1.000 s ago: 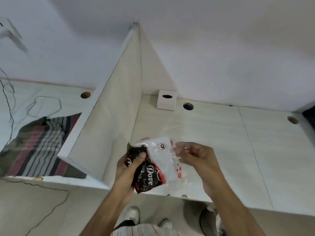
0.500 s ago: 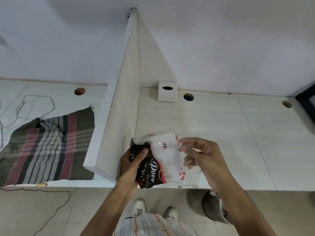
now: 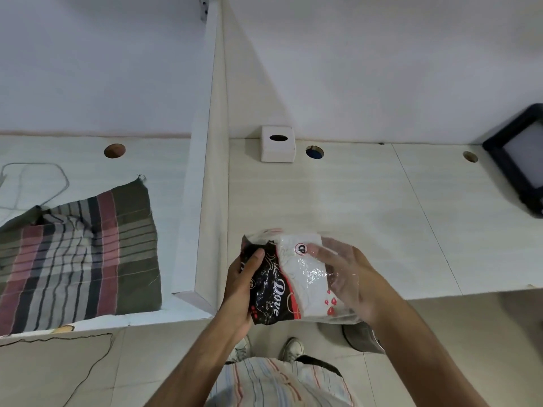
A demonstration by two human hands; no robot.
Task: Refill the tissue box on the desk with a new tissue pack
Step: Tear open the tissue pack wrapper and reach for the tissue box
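At the desk's (image 3: 352,207) front edge, you've got the tissue pack (image 3: 289,277) held in both hands, partly over the surface and partly out over the floor. Your left hand (image 3: 242,284) is clamped around the dark printed end, thumb pressed on top. Your right hand (image 3: 342,279) looks to be inside the clear wrapper with fingers loosely spread; film glare makes it hard to tell if it's actually gripping tissue.

Risks:
- The wrapper is thin and already open at the far end. Pull hard against the left-hand grip and it'll likely tear unevenly, and the stack will fan out.
- The pack overhangs the desk edge. If the stack slips free it drops to the floor by your shoes (image 3: 291,348), not onto the desk.
- Loose sheets would be awkward to load into the tissue box (image 3: 277,143), whose top shows only a small oval slot.

Room:
- The box sits at the back against the wall, well apart from the pack, near the partition (image 3: 216,183) on your left.
- Open desk lies between the pack and the box, nothing in the way.
- A cable hole (image 3: 314,152) is just beside the box on the right.
- A dark tray (image 3: 517,160) is far right, well clear.
- Move forward so the pack is over the desk before emptying it.
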